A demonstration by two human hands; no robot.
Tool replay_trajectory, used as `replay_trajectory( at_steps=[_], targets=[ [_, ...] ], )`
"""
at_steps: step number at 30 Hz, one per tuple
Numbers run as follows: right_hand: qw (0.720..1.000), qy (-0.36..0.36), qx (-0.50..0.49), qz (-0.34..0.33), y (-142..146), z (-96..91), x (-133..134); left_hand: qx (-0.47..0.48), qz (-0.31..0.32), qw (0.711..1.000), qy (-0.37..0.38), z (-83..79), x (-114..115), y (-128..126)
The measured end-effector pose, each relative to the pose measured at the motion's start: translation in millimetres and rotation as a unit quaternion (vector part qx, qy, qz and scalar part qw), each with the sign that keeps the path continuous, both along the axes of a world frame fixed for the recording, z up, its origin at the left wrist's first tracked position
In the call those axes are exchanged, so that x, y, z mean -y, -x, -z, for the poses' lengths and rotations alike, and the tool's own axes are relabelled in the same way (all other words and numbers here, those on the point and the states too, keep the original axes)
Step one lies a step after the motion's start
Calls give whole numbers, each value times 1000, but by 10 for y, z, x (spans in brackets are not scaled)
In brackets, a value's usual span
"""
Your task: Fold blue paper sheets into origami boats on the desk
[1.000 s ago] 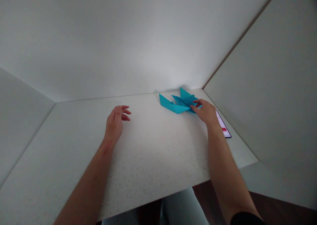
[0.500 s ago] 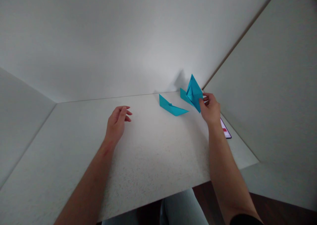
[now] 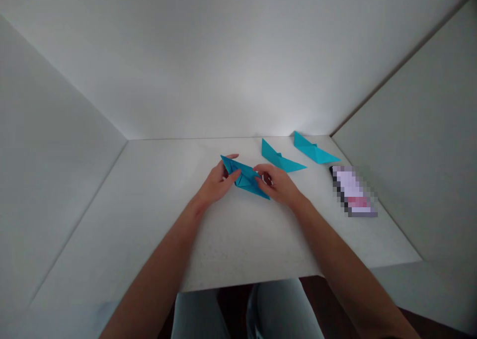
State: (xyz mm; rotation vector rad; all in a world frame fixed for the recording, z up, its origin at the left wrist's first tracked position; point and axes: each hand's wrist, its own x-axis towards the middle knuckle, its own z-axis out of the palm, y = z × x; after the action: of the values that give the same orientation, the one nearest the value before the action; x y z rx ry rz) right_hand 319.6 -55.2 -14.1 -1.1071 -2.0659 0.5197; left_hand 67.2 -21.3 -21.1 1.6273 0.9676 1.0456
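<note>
Here, blue paper boat (image 3: 244, 178) between grips: left hand (image 3: 216, 184) and right hand (image 3: 278, 186) each pinch one end.

White walls (image 3: 223, 55) are hemming the white speckled tabletop (image 3: 149, 205) on three sides. The left hand (image 3: 216, 182) and right hand (image 3: 278, 185), gripping a folded blue paper shape (image 3: 244, 176), are blocking the centre. A nearer blue paper boat (image 3: 281, 160), a farther blue paper boat (image 3: 313, 151) and a flat dark-edged phone (image 3: 354, 192) are crowding the far right, while the left half is lying open.

The head camera looks forward and down, close over the white table (image 3: 238, 239).
</note>
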Motion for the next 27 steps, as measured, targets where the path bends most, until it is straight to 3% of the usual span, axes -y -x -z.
replay_trajectory(
  at_steps=[6, 9, 12, 16, 20, 27],
  targets=[
    [998, -42, 33, -33, 133, 154, -37, -5, -48, 998, 33, 111, -94, -8],
    [997, -71, 27, 22, 201, 105, 127, -19, -74, 997, 13, 16, 23, -79],
    [995, -61, 6, 84, 293, 15, 450, -70, -55, 996, -24, -128, 361, -177],
    [994, 17, -63, 91, 424, -165, 964, -199, -43, 977, -63, -272, 1017, -280],
    [985, 57, -127, 104, 467, -395, 1371, -260, -26, 963, -71, -392, 1593, -311],
    [983, 78, -168, -1, 353, -672, 1881, -208, -25, 976, -64, -662, 2234, -183]
  ],
)
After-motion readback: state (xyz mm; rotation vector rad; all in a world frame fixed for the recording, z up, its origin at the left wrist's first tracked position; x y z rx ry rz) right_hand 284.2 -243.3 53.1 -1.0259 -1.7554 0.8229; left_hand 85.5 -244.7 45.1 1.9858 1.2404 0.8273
